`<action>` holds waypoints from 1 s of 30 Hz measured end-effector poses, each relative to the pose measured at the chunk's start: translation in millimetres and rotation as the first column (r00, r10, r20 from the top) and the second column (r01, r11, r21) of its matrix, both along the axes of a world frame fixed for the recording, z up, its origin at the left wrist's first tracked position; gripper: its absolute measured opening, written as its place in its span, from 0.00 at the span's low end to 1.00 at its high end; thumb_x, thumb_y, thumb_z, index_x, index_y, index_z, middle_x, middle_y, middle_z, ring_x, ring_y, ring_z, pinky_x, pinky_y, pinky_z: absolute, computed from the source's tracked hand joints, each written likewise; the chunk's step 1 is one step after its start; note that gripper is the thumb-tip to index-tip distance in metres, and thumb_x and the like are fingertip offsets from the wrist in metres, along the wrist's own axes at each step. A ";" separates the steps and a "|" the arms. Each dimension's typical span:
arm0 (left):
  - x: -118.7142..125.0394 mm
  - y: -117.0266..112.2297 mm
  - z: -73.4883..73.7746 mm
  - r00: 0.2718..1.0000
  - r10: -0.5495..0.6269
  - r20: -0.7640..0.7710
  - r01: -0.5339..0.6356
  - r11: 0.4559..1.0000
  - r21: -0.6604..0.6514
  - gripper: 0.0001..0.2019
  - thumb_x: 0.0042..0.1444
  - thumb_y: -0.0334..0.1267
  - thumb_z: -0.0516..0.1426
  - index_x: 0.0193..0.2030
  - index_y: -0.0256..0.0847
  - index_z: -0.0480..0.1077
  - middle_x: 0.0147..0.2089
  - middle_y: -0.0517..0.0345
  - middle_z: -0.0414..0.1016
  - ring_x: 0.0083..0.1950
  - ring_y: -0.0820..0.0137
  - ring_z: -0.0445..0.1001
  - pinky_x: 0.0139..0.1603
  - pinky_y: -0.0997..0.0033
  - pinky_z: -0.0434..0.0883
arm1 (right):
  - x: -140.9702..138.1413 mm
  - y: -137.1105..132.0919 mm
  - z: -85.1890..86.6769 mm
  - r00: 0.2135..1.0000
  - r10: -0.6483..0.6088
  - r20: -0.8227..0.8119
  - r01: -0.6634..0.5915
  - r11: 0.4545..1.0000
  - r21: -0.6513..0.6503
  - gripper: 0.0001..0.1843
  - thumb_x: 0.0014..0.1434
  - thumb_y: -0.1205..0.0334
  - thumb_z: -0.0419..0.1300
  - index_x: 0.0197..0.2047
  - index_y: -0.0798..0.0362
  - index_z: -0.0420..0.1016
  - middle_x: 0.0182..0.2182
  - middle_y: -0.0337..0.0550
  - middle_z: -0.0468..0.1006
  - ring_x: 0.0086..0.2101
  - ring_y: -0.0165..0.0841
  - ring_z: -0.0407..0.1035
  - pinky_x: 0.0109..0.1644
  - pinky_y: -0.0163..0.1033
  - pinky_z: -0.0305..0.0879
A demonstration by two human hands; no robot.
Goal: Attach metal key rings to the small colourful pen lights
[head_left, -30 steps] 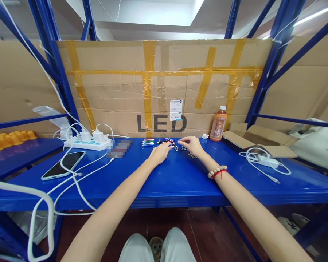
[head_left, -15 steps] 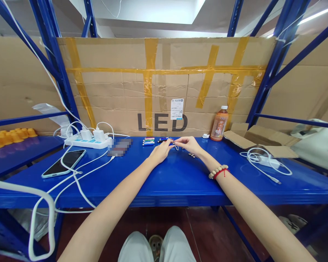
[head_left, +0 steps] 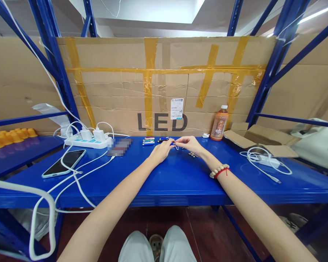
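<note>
My left hand (head_left: 160, 152) and my right hand (head_left: 190, 145) meet at the back middle of the blue shelf top (head_left: 164, 178). Both pinch a small metal piece with a ring (head_left: 175, 146) between their fingertips; it is too small to name. Behind the hands lie several small coloured cylinders (head_left: 148, 141) in a row. A few tiny dark parts (head_left: 192, 155) lie just right of my right hand. A bead bracelet with a red thread (head_left: 219, 171) is on my right wrist.
A white power strip (head_left: 88, 142) with chargers and white cables, and a phone (head_left: 64, 163), lie at the left. An orange drink bottle (head_left: 219, 124), an open cardboard box (head_left: 258, 139) and a coiled white cable (head_left: 265, 160) are at the right. Taped cardboard backs the shelf.
My right hand moved left and closed in on my left hand; both fingertips now meet on the small metal piece. The view shifted slightly.
</note>
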State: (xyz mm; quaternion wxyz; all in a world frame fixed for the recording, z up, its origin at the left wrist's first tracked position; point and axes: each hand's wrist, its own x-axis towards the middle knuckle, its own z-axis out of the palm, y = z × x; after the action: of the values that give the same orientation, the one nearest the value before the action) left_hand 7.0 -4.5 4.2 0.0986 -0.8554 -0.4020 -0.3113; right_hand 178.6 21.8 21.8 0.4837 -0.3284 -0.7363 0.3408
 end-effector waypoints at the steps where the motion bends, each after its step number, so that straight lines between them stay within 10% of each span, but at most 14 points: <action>1: 0.0 0.4 -0.2 1.000 0.001 -0.014 0.000 1.000 0.013 0.15 0.62 0.40 0.41 0.53 0.41 0.55 0.53 0.55 0.63 0.53 0.70 0.63 0.52 0.69 0.63 | 0.2 0.7 -0.5 1.000 0.005 -0.003 -0.005 1.000 -0.006 0.20 0.34 0.54 0.67 0.29 0.59 0.75 0.30 0.46 0.76 0.31 0.32 0.70 0.38 0.37 0.65; 13: -0.6 7.3 -3.8 0.996 0.047 0.079 -0.045 0.999 -0.026 0.16 0.62 0.40 0.41 0.53 0.42 0.59 0.54 0.57 0.64 0.54 0.70 0.62 0.54 0.69 0.61 | -5.1 0.0 -3.6 0.998 -0.014 -0.063 0.013 1.000 -0.016 0.21 0.34 0.57 0.68 0.33 0.58 0.76 0.31 0.46 0.76 0.33 0.35 0.70 0.41 0.38 0.66; 30: -3.6 -0.3 -1.5 0.984 -0.177 0.002 0.175 0.970 -0.168 0.14 0.62 0.38 0.40 0.49 0.37 0.58 0.52 0.51 0.63 0.54 0.68 0.62 0.55 0.66 0.59 | 3.0 6.8 -6.4 0.996 0.089 0.000 -0.088 0.986 0.145 0.11 0.30 0.58 0.68 0.18 0.56 0.75 0.24 0.43 0.73 0.27 0.30 0.67 0.34 0.36 0.64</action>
State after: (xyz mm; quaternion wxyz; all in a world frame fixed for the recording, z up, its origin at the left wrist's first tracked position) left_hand 3.4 -4.8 2.6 0.0010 -0.8949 -0.3487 -0.2785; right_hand 181.6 28.7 15.4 0.4932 -0.2583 -0.7713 0.3085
